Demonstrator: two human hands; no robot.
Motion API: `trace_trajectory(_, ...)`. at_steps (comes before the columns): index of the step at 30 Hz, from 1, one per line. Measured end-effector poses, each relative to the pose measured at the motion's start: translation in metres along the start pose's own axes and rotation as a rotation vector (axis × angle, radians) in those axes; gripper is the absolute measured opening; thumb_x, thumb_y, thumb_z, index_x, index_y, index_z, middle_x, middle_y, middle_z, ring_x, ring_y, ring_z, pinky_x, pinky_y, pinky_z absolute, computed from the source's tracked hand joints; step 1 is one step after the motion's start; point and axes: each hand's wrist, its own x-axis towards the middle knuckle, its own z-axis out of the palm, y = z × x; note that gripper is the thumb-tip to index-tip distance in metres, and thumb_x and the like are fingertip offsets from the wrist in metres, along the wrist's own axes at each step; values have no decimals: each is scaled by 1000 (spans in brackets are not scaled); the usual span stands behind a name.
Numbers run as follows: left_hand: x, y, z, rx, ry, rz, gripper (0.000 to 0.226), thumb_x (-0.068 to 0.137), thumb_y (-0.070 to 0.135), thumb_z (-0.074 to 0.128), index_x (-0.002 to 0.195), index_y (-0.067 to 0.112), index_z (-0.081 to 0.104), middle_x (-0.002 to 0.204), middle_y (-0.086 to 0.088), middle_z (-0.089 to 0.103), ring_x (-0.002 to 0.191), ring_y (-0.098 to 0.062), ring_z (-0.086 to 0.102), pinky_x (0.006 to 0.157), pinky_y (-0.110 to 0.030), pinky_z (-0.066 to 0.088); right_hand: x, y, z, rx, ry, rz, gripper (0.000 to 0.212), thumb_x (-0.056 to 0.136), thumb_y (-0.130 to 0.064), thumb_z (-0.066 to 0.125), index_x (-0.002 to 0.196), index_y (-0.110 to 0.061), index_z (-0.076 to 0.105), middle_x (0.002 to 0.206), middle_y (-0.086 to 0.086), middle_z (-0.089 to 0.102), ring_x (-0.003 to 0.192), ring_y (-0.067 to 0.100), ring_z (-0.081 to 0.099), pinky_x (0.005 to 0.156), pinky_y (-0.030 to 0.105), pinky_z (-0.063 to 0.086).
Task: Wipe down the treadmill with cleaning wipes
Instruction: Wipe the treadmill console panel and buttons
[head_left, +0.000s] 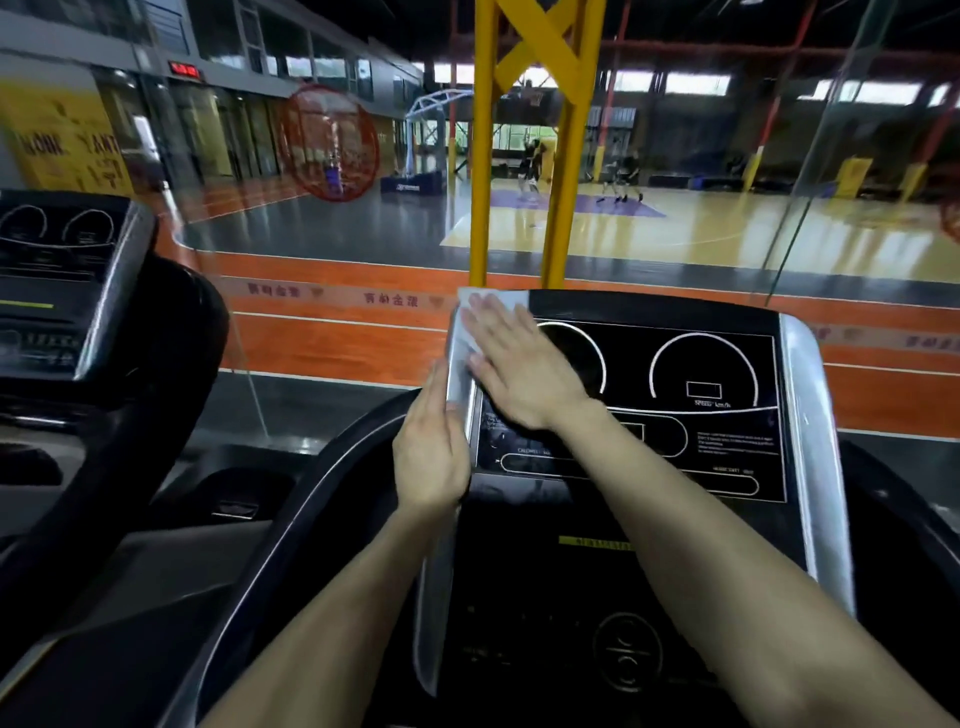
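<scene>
Pressing wipe on console's left edge, hands flat.

Dim in the foreground, lit from high windows, with glare on the court floor; bowed at edges, slightly blurred.

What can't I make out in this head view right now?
White cleaning wipe: mostly covered by the flat right hand; only its top corner shows.
Left round dial on the black treadmill console: partly hidden by that hand.
Small white console text: too small, blurred.
Running belt: below the bottom edge.
</scene>
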Motion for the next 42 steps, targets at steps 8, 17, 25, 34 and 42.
trace_trajectory(8, -2, -2, 2, -77, 130, -50, 46, 104, 19, 38, 146, 19, 57, 138, -3, 70, 125, -27, 64, 104, -44, 49, -2, 4, -3, -36, -118, -56, 64, 115, -47, 15, 171, -18, 7, 179, 0, -1, 165, 14, -8, 134, 47, 5)
trace_trajectory(17, -5, -9, -13, -37, -37, -66, 46, 114, 35, 34, 159, 35, 45, 151, 4, 63, 134, -25, 62, 108, -44, 50, -89, -45, 15, 43, -161, -188, 62, 115, -34, 26, 171, -14, 7, 179, 5, -1, 165, 16, -5, 134, 47, 8)
trace_trajectory(25, -42, -38, -66, 209, -494, -152, 65, 110, 45, 52, 168, 49, 23, 140, -9, 72, 130, -39, 64, 111, -47, 50, -11, -11, 7, 38, -123, 22, 63, 112, -21, 35, 170, -13, 13, 179, 8, 6, 165, 20, -1, 134, 48, 7)
trace_trajectory(34, -92, -59, -70, 137, -536, -243, 69, 105, 51, 60, 164, 57, 26, 142, 5, 71, 135, -26, 64, 117, -39, 48, -51, -36, 19, 196, -181, -287, 101, 82, 17, 48, 170, -26, 21, 178, -6, 8, 165, 14, 3, 134, 38, 11)
trace_trajectory(42, -103, -61, -68, 20, -450, -273, 50, 101, 48, 66, 144, 65, 47, 121, 14, 79, 114, -22, 75, 100, -40, 60, -120, -90, -6, 528, -328, -328, 43, 114, -39, 41, 155, -42, 51, 164, -17, 45, 152, 6, 40, 130, 39, 25)
